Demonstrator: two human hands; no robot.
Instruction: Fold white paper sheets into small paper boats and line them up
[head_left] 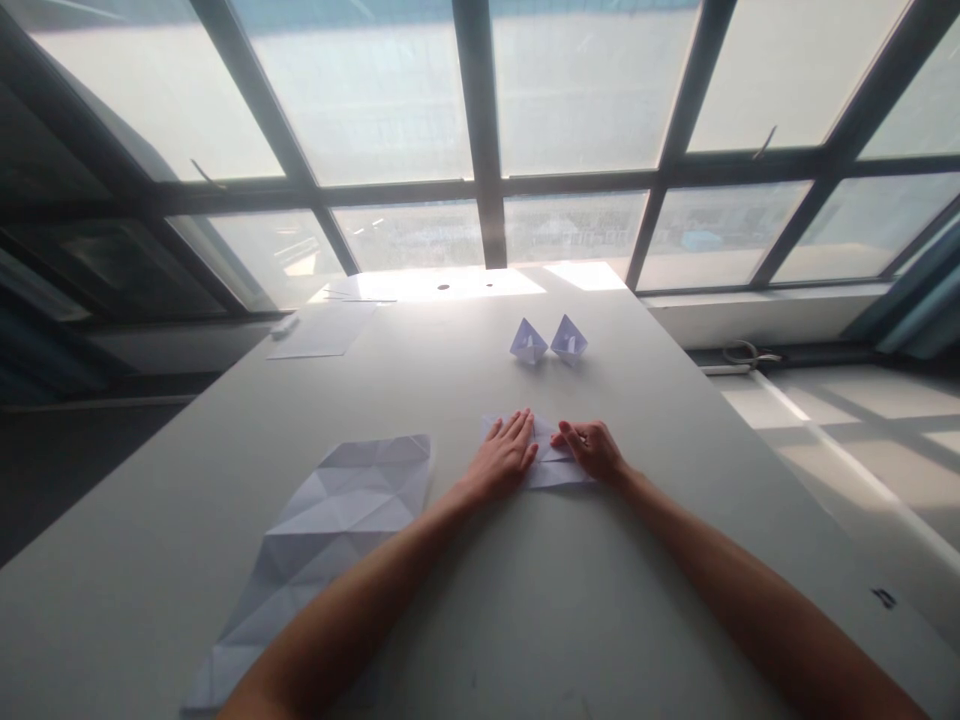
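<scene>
- Left grip (504, 458): released, flat over the left of the folded paper (553, 475).
- Right grip (595, 451): curled at its right; cannot tell if pinching.
- Folded paper: on the surface (480, 600), between and partly beneath both.

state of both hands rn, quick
Left hand: open, flat on folded paper.
Right hand: curled, at folded paper; whether gripping cannot be told.

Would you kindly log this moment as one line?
left hand: flat on folded paper | right hand: curled over same paper | beyond: two paper shapes | left side: creased sheet
</scene>
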